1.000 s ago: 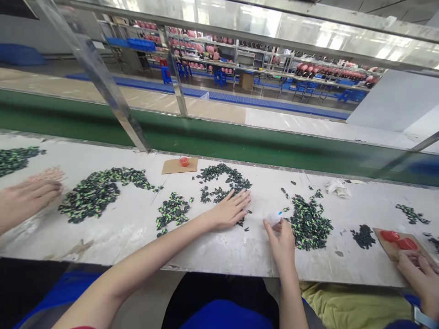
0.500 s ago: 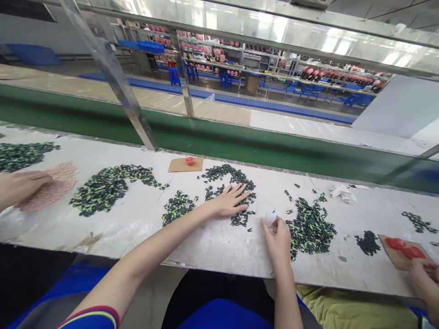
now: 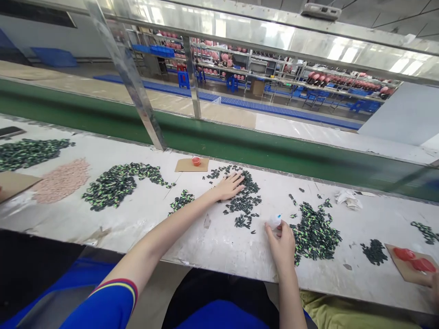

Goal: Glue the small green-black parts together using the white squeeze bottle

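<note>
My left hand (image 3: 229,186) lies flat with fingers spread on a loose heap of small dark parts (image 3: 244,198) at the middle of the white bench (image 3: 212,237). My right hand (image 3: 282,239) is closed around a small white bottle with a blue tip (image 3: 275,220), held just above the bench. A pile of dark and green parts (image 3: 314,232) lies right beside it. A smaller green-dotted cluster (image 3: 181,201) sits under my left forearm's far side.
A cardboard square with a red cap (image 3: 192,164) lies behind the heap. To the left are a large green-black pile (image 3: 118,183) and a pink pile (image 3: 61,179). Right: crumpled tissue (image 3: 348,198), cardboard with red pieces (image 3: 413,266), another person's hand (image 3: 435,285). A green conveyor (image 3: 240,146) runs behind.
My left hand slid back across the bench, dragging dark parts toward the far heap. The other person's hand at the left edge left the view. The camera shifted left.
</note>
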Demonstrator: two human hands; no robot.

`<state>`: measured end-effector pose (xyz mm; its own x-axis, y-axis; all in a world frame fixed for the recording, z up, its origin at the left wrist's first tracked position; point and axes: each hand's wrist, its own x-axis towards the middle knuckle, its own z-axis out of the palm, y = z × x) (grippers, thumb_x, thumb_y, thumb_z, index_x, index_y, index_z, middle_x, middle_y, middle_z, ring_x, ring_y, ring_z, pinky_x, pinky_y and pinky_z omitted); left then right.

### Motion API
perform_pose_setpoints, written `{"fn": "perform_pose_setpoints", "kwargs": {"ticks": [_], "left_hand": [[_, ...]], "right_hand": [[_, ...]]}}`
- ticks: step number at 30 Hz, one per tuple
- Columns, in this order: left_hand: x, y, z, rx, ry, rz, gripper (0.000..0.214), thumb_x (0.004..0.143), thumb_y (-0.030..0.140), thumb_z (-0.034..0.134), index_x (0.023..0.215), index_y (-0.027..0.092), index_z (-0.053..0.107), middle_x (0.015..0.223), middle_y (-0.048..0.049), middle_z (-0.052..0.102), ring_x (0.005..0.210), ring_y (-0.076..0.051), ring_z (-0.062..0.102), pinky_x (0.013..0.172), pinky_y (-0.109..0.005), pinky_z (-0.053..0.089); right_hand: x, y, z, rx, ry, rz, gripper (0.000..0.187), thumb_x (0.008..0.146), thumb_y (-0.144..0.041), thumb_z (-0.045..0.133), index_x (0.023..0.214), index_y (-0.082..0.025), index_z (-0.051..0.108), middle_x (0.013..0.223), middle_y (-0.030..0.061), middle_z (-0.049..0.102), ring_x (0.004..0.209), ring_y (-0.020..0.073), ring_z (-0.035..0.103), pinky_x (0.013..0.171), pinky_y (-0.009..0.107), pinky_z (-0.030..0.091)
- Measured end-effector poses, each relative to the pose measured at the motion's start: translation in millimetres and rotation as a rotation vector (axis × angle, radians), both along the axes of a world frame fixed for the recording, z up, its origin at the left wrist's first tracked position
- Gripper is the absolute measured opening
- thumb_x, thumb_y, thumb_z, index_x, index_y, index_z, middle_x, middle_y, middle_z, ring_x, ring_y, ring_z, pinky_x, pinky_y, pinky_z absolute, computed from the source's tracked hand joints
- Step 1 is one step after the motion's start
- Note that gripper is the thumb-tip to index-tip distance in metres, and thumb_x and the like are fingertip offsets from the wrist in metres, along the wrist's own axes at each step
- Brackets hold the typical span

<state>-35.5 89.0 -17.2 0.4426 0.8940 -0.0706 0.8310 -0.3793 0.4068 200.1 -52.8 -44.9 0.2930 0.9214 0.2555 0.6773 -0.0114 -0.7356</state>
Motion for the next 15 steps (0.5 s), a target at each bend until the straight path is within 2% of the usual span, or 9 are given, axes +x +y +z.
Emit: {"fn": "perform_pose_setpoints", "kwargs": {"ticks": [4, 6, 8, 10, 12, 15], "left_hand": [[8.0, -30.0, 5.7, -0.032, -0.058, -0.125, 0.063, 0.093, 0.059, 0.009, 0.15, 0.031, 0.009, 0.157, 0.0003, 0.002, 0.144, -0.028, -0.006, 0.113, -0.06, 0.0], [4.8, -39.2, 13.7, -0.032, -0.127, -0.151, 0.06, 0.094, 0.058, 0.006, 0.149, 0.036, 0.003, 0.157, 0.0035, -0.003, 0.144, -0.028, -0.009, 0.112, -0.061, -0.002], [-6.5, -42.2, 23.7, -0.009, -0.179, -0.082, 0.06, 0.093, 0.058, 0.005, 0.149, 0.036, 0.002, 0.157, 0.0038, -0.003, 0.145, -0.028, -0.006, 0.114, -0.058, 0.002], [-27.7, -39.6, 32.8, 0.037, -0.184, 0.053, 0.065, 0.092, 0.062, 0.014, 0.15, 0.032, 0.01, 0.158, -0.0014, 0.004, 0.145, -0.031, -0.001, 0.113, -0.059, 0.008], [-57.5, -34.7, 37.4, 0.101, -0.146, 0.154, 0.068, 0.09, 0.064, 0.025, 0.146, 0.026, 0.027, 0.157, -0.0085, 0.016, 0.144, -0.033, 0.012, 0.113, -0.057, 0.015], [-105.6, -34.4, 34.4, 0.154, -0.021, 0.274, 0.059, 0.091, 0.056, 0.03, 0.134, 0.018, 0.045, 0.144, -0.0144, 0.043, 0.134, -0.032, 0.035, 0.108, -0.052, 0.029]], "right_hand": [[-1.3, -0.5, 2.1, 0.012, 0.008, 0.004, 0.048, 0.074, -0.063, 0.055, 0.093, -0.019, 0.058, 0.086, 0.0106, 0.062, 0.084, 0.0272, 0.056, 0.067, 0.037, 0.047], [-1.4, -1.9, 3.4, 0.001, 0.013, -0.01, 0.048, 0.073, -0.063, 0.056, 0.09, -0.019, 0.057, 0.085, 0.0106, 0.063, 0.084, 0.0274, 0.057, 0.068, 0.037, 0.047], [-1.1, -4.3, 4.6, -0.029, 0.034, -0.058, 0.046, 0.07, -0.062, 0.06, 0.087, -0.02, 0.055, 0.081, 0.0095, 0.063, 0.08, 0.0272, 0.058, 0.068, 0.038, 0.047], [-0.7, -7.3, 5.7, -0.052, 0.117, -0.075, 0.045, 0.068, -0.06, 0.064, 0.087, -0.021, 0.053, 0.081, 0.0087, 0.066, 0.075, 0.0262, 0.061, 0.069, 0.038, 0.048], [-1.1, -10.3, 7.7, -0.037, 0.265, -0.027, 0.043, 0.07, -0.056, 0.066, 0.091, -0.021, 0.051, 0.091, 0.01, 0.07, 0.08, 0.0253, 0.065, 0.072, 0.037, 0.05], [-3.9, -13.9, 13.5, -0.015, 0.468, 0.107, 0.042, 0.073, -0.05, 0.067, 0.099, -0.019, 0.053, 0.102, 0.0117, 0.071, 0.093, 0.0251, 0.066, 0.081, 0.037, 0.05]]}}
